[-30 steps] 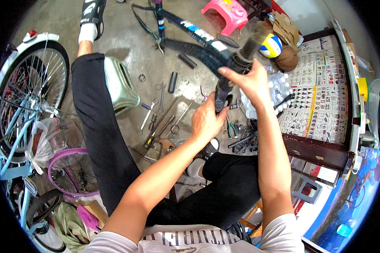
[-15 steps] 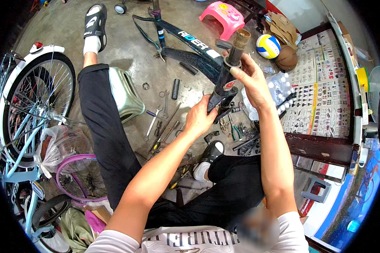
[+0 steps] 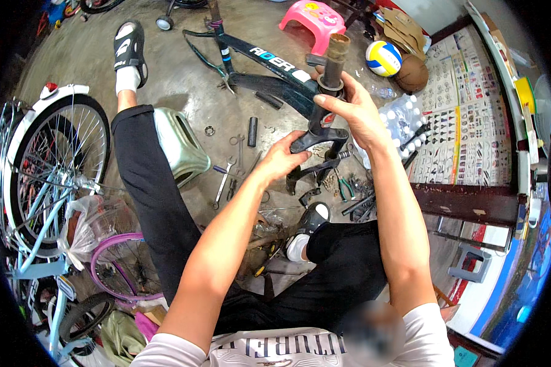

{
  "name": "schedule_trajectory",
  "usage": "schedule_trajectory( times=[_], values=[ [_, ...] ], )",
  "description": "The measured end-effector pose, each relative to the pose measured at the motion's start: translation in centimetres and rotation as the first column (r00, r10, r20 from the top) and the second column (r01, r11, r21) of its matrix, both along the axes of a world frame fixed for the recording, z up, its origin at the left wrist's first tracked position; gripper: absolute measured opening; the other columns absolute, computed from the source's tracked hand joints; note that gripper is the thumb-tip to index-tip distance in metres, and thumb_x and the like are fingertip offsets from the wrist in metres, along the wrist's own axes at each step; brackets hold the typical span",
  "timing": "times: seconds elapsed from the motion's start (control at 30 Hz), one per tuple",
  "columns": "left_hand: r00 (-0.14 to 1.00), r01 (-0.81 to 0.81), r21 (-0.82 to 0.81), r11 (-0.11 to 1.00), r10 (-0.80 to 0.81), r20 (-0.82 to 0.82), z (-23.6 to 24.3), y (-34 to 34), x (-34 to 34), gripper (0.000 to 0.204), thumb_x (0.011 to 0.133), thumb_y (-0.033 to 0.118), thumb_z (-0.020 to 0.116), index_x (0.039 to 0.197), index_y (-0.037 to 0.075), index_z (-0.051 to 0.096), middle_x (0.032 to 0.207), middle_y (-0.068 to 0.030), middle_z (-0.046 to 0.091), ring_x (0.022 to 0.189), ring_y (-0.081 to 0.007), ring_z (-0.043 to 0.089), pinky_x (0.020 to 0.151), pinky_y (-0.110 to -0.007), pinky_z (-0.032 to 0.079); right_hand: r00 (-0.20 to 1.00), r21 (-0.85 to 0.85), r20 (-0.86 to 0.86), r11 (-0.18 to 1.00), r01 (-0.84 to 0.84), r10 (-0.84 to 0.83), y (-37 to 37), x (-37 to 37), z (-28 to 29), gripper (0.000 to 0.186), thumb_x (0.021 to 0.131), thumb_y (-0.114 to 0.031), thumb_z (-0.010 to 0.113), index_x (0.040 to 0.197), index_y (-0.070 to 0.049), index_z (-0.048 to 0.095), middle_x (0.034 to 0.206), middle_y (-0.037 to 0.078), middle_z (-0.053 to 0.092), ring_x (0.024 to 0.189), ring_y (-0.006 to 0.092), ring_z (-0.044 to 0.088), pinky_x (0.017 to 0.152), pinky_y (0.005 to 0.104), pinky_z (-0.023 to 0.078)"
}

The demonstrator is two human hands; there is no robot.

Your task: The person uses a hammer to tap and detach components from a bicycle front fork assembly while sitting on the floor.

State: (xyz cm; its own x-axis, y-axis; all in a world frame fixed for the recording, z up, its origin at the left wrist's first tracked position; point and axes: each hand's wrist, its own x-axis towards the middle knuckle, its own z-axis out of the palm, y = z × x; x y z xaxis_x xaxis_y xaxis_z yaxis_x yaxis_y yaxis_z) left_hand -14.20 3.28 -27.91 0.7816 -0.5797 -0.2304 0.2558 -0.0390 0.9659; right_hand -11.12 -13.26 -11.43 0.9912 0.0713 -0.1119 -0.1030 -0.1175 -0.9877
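A dark bicycle frame (image 3: 257, 56) with pale lettering slants across the floor ahead of me. Its head tube is upright, with a black fork (image 3: 312, 140) below it and a rusty steerer tube (image 3: 335, 61) rising out of the top. My left hand (image 3: 281, 160) is closed around the left end of the fork crown. My right hand (image 3: 362, 113) is closed around the top of the head tube, thumb on the near side just under the headset ring (image 3: 331, 87); some of its fingers are hidden behind the tube.
Wrenches (image 3: 224, 183), a black tube (image 3: 252, 131), green-handled pliers (image 3: 347, 189) and small parts lie on the floor. A pale green stool (image 3: 180, 144) stands left, a pink stool (image 3: 315, 21) far off. Balls (image 3: 384, 58) and bagged bottles (image 3: 404, 119) sit right; a bicycle (image 3: 49, 159) stands left.
The fork has turned in the head tube, so its crown now spreads sideways with both legs apart. My left hand has moved with it, and the view has shifted slightly.
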Motion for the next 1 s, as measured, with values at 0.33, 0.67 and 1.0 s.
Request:
schedule_trajectory(
  times=[0.33,0.67,1.0],
  values=[
    [0.953,0.182,-0.076,0.980,-0.195,-0.231,0.6,-0.1,2.8,0.072,0.080,0.016,0.078,0.143,0.001,0.047,0.119,-0.0099,0.066,0.109,-0.0169,0.060,0.099,-0.031,0.044,0.997,0.101,-0.009,0.992,0.072,-0.071,-2.4,-0.1,-1.7,0.076,0.077,-0.025,0.082,0.140,0.001,0.048,0.126,0.009,0.061,0.111,0.0172,0.055,0.095,0.0314,0.040],
    [0.828,-0.407,0.431,0.805,0.524,-0.198,-13.5,9.3,-10.3,0.040,0.096,0.020,0.063,0.130,0.000,0.058,0.103,-0.0073,0.067,0.086,-0.0150,0.065,0.074,-0.029,0.052,0.984,-0.032,0.164,0.996,0.078,-0.071,-3.3,-0.5,-3.1,0.060,0.086,-0.035,0.077,0.132,-0.002,0.058,0.117,0.007,0.065,0.107,0.0150,0.058,0.098,0.0310,0.043],
    [0.931,0.107,0.975,0.197,0.325,-0.168,-16.5,12.0,-20.8,0.036,0.087,0.032,0.061,0.108,0.004,0.071,0.113,-0.0214,0.070,0.109,-0.0390,0.066,0.095,-0.047,0.051,1.000,0.018,0.008,1.000,0.024,-0.024,-2.8,-1.2,-1.3,0.050,0.093,-0.025,0.072,0.133,-0.002,0.054,0.093,0.003,0.061,0.076,0.0108,0.060,0.068,0.0264,0.050]
  ],
)
